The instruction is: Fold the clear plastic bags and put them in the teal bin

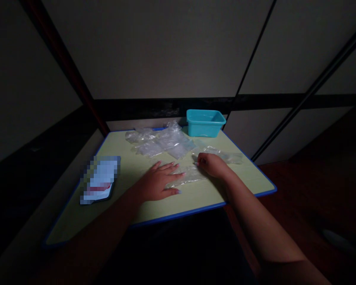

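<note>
2 hands (158, 184) (214, 165) sit at 1 clear bag (190, 176), 1 turquoise tub (204, 130) beyond.

Under your left fingers (175, 175) you have a flat, clear plastic bag (191, 175), thin, crinkled and glossy. Beyond them, the heaped clear plastic bags (172, 140) look just as filmy and shiny. Past your right fingers (202, 158), the turquoise rectangular plastic tub (206, 130) looks smooth, with a soft sheen. Beneath all your fingers, the pale yellow-green desk (169, 208) looks smooth and nearly matt, its blue edging (180, 215) plastic-like.
</note>
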Demonstrator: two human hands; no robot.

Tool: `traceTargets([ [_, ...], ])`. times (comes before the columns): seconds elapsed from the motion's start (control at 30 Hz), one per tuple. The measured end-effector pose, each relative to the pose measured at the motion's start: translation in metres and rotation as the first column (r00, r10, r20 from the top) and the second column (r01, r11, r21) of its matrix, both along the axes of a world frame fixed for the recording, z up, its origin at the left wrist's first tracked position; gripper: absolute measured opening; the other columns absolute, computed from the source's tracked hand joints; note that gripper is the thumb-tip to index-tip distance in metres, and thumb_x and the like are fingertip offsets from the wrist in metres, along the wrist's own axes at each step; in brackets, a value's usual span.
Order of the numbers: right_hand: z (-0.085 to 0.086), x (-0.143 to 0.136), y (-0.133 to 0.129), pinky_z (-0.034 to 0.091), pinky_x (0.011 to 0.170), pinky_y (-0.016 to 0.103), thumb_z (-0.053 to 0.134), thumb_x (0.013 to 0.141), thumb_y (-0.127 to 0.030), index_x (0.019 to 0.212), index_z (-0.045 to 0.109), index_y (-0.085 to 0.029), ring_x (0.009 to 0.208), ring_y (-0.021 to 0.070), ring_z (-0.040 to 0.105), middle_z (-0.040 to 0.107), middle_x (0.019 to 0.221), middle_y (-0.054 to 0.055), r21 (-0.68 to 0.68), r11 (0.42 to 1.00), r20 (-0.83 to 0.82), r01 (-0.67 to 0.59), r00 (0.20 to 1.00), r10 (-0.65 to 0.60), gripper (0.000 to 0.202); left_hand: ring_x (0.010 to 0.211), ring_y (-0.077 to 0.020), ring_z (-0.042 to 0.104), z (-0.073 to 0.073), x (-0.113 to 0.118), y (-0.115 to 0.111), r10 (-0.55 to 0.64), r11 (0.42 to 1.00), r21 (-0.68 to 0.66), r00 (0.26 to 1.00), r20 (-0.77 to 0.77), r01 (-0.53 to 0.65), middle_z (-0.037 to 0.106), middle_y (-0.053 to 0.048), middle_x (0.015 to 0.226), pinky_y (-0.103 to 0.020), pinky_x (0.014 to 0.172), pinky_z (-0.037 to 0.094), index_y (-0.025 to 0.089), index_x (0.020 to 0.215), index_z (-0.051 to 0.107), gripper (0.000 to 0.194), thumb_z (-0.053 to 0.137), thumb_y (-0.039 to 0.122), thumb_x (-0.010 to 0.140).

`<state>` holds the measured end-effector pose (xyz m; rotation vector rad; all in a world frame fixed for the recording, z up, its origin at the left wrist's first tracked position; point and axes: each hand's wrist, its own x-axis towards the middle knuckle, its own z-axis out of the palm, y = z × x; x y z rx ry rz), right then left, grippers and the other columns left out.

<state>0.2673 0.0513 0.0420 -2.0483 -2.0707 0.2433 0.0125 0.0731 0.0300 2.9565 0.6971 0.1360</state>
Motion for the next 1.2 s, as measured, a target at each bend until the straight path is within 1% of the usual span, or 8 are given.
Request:
traceTargets([
  [0.13,-0.001,-0.0001,0.0021,0.026,0.053,0.023,0.06,0.082,-0.029,0.085,0.061,-0.02,0.065,0.0143,0.053,0.067,0.078,0.004,-0.024,0.999,0.06,0.042,0.997,-0.041,0.01,0.137,-0.028,0.03,0.0019,0.0002,-0.0013,0.002,1.0,0.013,1.0,-0.001,-0.002,0.033,-0.009,0.149,-0.056,0.108,0.018,0.034,0.139,0.04,0.059,0.043,0.061,0.087],
  [0.37,0.0007,-0.0004,0.0014,0.027,0.054,0.023,0.062,0.081,-0.029,0.087,0.061,-0.019,0.068,0.0148,0.054,0.068,0.082,0.004,-0.028,0.998,0.049,0.049,0.998,-0.048,0.011,0.139,-0.0279,0.027,0.0,-0.0007,0.0002,-0.01,1.0,0.013,1.0,0.009,0.01,0.028,-0.008,0.152,-0.055,0.109,0.016,0.033,0.14,0.038,0.059,0.044,0.059,0.087],
  [0.5,0.0027,-0.0011,0.0007,0.028,0.054,0.023,0.062,0.081,-0.029,0.088,0.062,-0.02,0.069,0.015,0.056,0.068,0.082,0.004,-0.042,0.997,0.044,0.059,0.997,-0.057,0.012,0.139,-0.0278,0.025,-0.0008,0.0009,0.0001,-0.03,1.0,-0.008,0.999,0.021,0.03,0.024,-0.009,0.153,-0.056,0.109,0.015,0.029,0.145,0.028,0.065,0.041,0.058,0.088],
  [0.67,0.0035,-0.002,0.0008,0.028,0.054,0.023,0.062,0.081,-0.03,0.089,0.063,-0.02,0.07,0.0153,0.057,0.068,0.083,0.005,-0.047,0.996,0.053,0.08,0.996,-0.077,0.013,0.141,-0.024,0.022,-0.0008,0.0049,-0.0035,-0.058,0.998,-0.026,0.998,-0.005,0.058,0.021,-0.008,0.154,-0.051,0.112,0.009,0.025,0.148,0.019,0.07,0.039,0.058,0.089],
  [0.8,0.0024,-0.0015,0.0011,0.028,0.055,0.023,0.062,0.081,-0.029,0.089,0.063,-0.02,0.07,0.0148,0.056,0.069,0.084,0.004,-0.047,0.995,0.046,0.086,0.995,-0.084,0.013,0.14,-0.0242,0.023,-0.0015,0.0053,-0.0041,-0.058,0.998,-0.037,0.997,-0.041,0.057,0.023,-0.008,0.153,-0.052,0.112,0.008,0.024,0.147,0.022,0.069,0.038,0.059,0.089],
  [1.0,-0.0011,0.0005,0.0015,0.028,0.054,0.022,0.061,0.08,-0.027,0.088,0.063,-0.02,0.068,0.0143,0.055,0.068,0.082,0.004,-0.033,0.997,0.023,0.075,0.997,-0.074,0.01,0.14,-0.0236,0.024,-0.0025,0.0035,-0.0028,-0.053,0.998,-0.041,0.998,-0.031,0.052,0.025,-0.009,0.153,-0.051,0.112,0.01,0.023,0.145,0.026,0.068,0.038,0.059,0.089],
  [1.1,-0.0004,0.0026,0.0007,0.029,0.055,0.022,0.055,0.084,-0.024,0.091,0.062,-0.019,0.066,0.0139,0.055,0.068,0.08,0.004,0.0,0.997,-0.03,0.078,0.997,-0.077,0.011,0.14,-0.0232,0.025,-0.0013,0.0037,-0.0033,-0.05,0.998,-0.048,0.998,-0.029,0.049,0.025,-0.009,0.153,-0.051,0.112,0.01,0.023,0.145,0.027,0.068,0.039,0.06,0.089],
  [1.2,0.0049,0.0019,-0.0061,0.033,0.057,0.023,0.046,0.09,-0.026,0.096,0.06,-0.017,0.066,0.0146,0.055,0.067,0.081,0.005,0.109,0.99,-0.118,0.086,0.99,-0.073,0.018,0.14,-0.0236,0.025,0.0013,0.0042,-0.0048,-0.042,0.998,-0.053,0.999,-0.029,0.04,0.026,-0.008,0.152,-0.051,0.112,0.01,0.025,0.145,0.027,0.068,0.041,0.06,0.088],
])
